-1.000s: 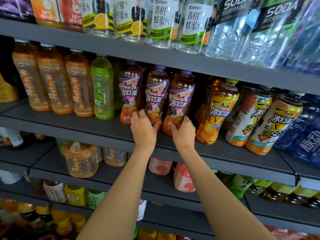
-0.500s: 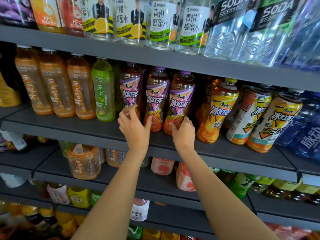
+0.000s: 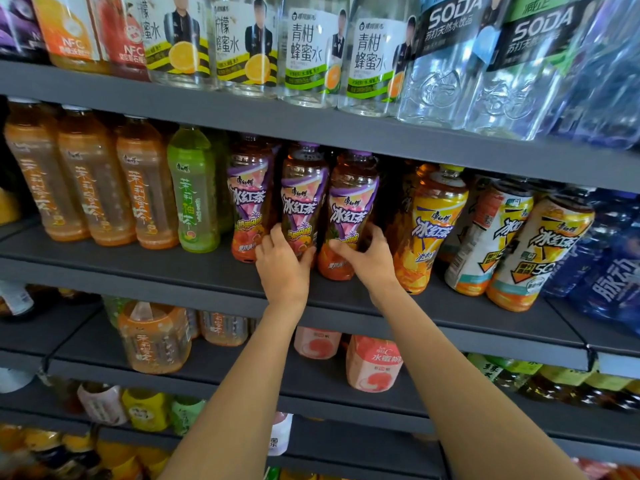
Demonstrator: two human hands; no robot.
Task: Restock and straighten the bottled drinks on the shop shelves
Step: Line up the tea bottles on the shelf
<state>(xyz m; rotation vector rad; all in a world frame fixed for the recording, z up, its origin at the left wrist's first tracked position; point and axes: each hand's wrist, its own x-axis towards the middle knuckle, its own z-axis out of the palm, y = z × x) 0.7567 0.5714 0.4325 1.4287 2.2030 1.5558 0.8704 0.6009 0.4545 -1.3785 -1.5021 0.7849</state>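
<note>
- Gripping the lower body of the middle purple-label tea bottle [image 3: 302,202], the left hand [image 3: 282,268] has its fingers and thumb curled round it on the middle shelf [image 3: 138,271]
- The right hand [image 3: 367,258] wraps the base of the right purple-label tea bottle [image 3: 351,209], just beside the other hand; both bottles stand at the shelf's near edge, touching each other
- Risk, as I judge it: a sideways shove on either bottle could knock the left purple-label tea bottle [image 3: 247,199] or the leaning yellow-label tea bottle [image 3: 433,226] to the right, and so close to the near edge a tipped one could roll off
- Holding them low, the tall bottles could also tilt and catch the shelf above
- Front row count: three purple-label teas, three orange tea bottles [image 3: 90,188] at far left, one green tea bottle [image 3: 194,192], one yellow-label
</note>
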